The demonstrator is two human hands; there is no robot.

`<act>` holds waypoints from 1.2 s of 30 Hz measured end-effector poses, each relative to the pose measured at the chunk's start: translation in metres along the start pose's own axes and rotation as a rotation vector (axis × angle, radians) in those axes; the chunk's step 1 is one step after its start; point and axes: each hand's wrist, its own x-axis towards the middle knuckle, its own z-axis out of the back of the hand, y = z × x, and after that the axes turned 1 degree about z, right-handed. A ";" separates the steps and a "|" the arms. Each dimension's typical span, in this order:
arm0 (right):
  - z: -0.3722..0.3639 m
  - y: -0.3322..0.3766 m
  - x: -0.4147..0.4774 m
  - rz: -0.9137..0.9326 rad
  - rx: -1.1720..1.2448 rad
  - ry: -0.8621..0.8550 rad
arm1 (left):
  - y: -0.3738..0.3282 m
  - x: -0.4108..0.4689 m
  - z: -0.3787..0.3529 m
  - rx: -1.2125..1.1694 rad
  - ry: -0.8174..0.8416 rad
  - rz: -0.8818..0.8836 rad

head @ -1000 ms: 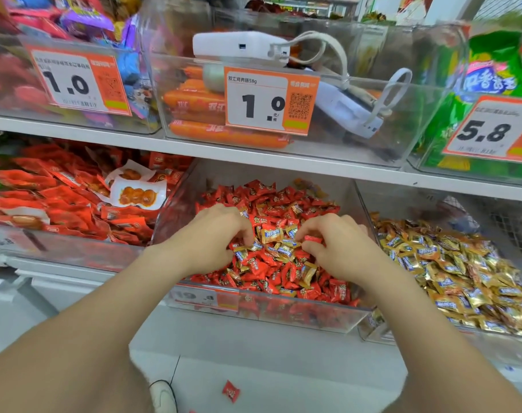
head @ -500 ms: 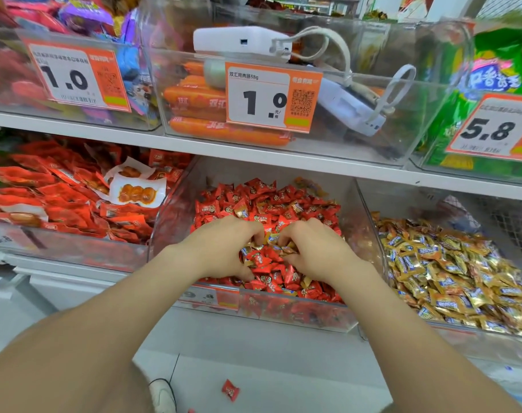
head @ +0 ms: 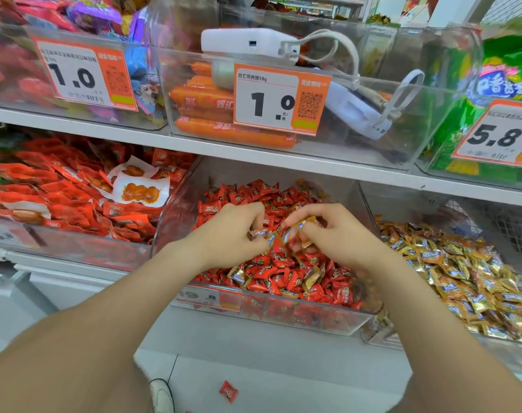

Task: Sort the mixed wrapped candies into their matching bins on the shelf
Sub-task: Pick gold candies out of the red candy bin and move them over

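Note:
A clear bin (head: pixel 283 318) on the lower shelf holds red wrapped candies (head: pixel 286 266) with a few gold ones mixed in. To its right a second bin holds gold wrapped candies (head: pixel 462 272). Both my hands hover over the red pile. My left hand (head: pixel 233 234) has its fingers curled round gold candies (head: pixel 258 234). My right hand (head: pixel 337 234) pinches a bunch of gold candies (head: pixel 298 226) between thumb and fingers. The two hands almost touch above the pile's middle.
Left of the red bin lies a bin of red snack packs (head: pixel 69 198). Above, the upper shelf carries sausages (head: pixel 206 99), a white device with cables (head: pixel 251 43) and price tags (head: pixel 280 99). One red candy (head: pixel 228 391) lies on the floor beside a shoe (head: pixel 161 394).
Both hands have risen out of the red pile, carrying gold candies that they gathered from it. The hands now sit a little higher and slightly apart.

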 end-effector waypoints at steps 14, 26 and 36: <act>-0.001 0.004 -0.005 -0.193 0.085 -0.088 | -0.003 0.013 -0.027 0.185 0.137 -0.006; 0.005 -0.005 -0.019 0.139 -0.586 0.102 | -0.015 0.012 -0.013 0.083 0.066 -0.016; 0.000 -0.019 -0.014 0.115 -0.768 0.152 | -0.011 -0.012 0.021 -0.143 0.206 0.229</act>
